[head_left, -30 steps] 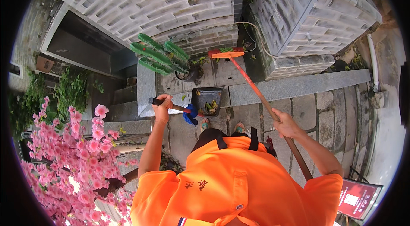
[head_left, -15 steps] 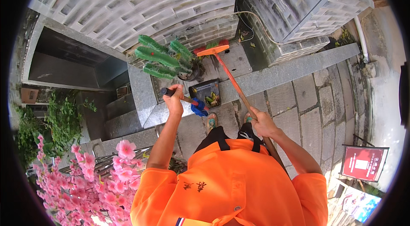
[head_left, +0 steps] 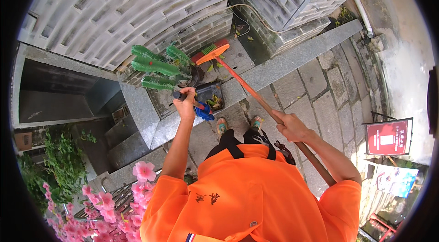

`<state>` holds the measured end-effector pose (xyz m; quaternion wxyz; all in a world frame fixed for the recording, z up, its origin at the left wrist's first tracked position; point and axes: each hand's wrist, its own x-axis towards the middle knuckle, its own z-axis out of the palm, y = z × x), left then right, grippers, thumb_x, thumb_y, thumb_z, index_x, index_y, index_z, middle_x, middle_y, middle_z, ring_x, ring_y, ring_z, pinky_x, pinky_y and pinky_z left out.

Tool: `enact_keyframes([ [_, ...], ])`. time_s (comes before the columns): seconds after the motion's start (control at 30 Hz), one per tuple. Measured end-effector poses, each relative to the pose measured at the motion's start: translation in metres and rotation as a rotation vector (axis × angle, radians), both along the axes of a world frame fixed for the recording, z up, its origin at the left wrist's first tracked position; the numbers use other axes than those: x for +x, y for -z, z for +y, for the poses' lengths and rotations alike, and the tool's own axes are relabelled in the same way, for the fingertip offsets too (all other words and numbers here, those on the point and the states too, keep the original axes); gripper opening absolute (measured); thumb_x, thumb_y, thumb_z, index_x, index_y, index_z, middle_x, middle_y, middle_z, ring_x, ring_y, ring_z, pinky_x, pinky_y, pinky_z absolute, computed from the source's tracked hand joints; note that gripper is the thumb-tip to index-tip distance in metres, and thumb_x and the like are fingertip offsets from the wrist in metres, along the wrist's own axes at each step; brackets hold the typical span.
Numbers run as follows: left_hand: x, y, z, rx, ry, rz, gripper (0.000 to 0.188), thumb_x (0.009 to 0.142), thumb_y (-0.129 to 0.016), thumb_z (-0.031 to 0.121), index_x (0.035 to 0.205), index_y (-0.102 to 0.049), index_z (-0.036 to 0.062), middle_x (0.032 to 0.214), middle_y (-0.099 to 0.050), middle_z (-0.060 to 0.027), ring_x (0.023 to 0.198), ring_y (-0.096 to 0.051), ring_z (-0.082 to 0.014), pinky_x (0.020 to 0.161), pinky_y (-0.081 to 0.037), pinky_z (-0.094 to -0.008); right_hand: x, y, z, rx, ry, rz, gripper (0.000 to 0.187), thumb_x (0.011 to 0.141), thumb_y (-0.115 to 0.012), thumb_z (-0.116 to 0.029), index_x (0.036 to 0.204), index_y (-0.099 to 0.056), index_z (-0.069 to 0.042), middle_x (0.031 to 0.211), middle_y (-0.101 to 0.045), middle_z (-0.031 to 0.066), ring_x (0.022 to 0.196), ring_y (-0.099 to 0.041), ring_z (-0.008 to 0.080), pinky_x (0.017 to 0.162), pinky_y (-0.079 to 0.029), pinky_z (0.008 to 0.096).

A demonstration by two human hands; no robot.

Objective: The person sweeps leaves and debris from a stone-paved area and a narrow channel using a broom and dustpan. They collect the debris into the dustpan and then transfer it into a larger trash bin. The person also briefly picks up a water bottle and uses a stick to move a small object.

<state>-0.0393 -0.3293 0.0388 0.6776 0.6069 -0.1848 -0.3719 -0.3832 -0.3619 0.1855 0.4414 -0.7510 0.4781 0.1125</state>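
Observation:
My left hand (head_left: 186, 104) is closed around the dark grip of a long-handled dustpan. Its black pan (head_left: 216, 87) rests at the stone ledge with yellow and brown leaves (head_left: 213, 101) inside, and a blue cloth (head_left: 204, 112) is bunched on the handle just above it. My right hand (head_left: 291, 126) grips the wooden handle of a broom (head_left: 249, 87) with an orange head and red and green bristles. The bristles lie on the paved ledge beyond the pan, next to a potted cactus (head_left: 157, 66). A few loose leaves (head_left: 211, 66) lie close under the broom head.
A grey brick wall (head_left: 137, 9) rises behind the cactus, and a brick pillar (head_left: 292, 0) stands to its right. A thin hose (head_left: 256, 13) runs along the wall foot. Pink blossoms (head_left: 105, 205) are at lower left, a red sign (head_left: 388, 137) at right. Stone paving (head_left: 315, 82) surrounds my feet.
My right hand has shifted rightward, so the broom handle slants more and its head has turned. Loose leaves now show beside the bristles. The dustpan stays in place while the view has shifted.

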Motion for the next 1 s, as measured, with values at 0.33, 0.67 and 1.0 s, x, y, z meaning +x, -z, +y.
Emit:
enact_keyframes([
  [0.33, 0.017, 0.001, 0.003, 0.019, 0.007, 0.002, 0.009, 0.08, -0.064, 0.007, 0.083, -0.063, -0.0021, 0.063, -0.053, -0.002, 0.053, -0.045, -0.0095, 0.051, -0.035, -0.0243, -0.027, 0.021, -0.011, -0.17, -0.304, 0.195, 0.057, 0.077, -0.05, -0.004, 0.133, -0.037, 0.002, 0.074, -0.063, 0.0205, 0.068, -0.062, 0.0366, 0.062, -0.05, 0.0449],
  [0.67, 0.0, 0.004, 0.001, 0.011, 0.028, -0.023, 0.007, 0.079, -0.065, 0.005, 0.083, -0.064, -0.001, 0.064, -0.053, -0.0006, 0.053, -0.045, -0.0087, 0.05, -0.034, -0.0242, 0.04, 0.065, -0.018, -0.141, -0.221, 0.219, 0.061, 0.079, -0.052, -0.004, 0.136, -0.032, 0.002, 0.071, -0.062, 0.0215, 0.07, -0.064, 0.0369, 0.061, -0.05, 0.0449],
  [1.0, 0.005, 0.005, 0.004, 0.01, 0.052, -0.015, 0.007, 0.08, -0.064, 0.005, 0.083, -0.064, -0.0013, 0.064, -0.053, -0.0008, 0.053, -0.045, -0.009, 0.05, -0.034, -0.0245, -0.028, -0.009, -0.008, -0.179, -0.233, 0.239, 0.055, 0.077, -0.053, -0.006, 0.13, -0.04, -0.001, 0.078, -0.063, 0.0234, 0.081, -0.062, 0.0402, 0.068, -0.048, 0.0489],
])
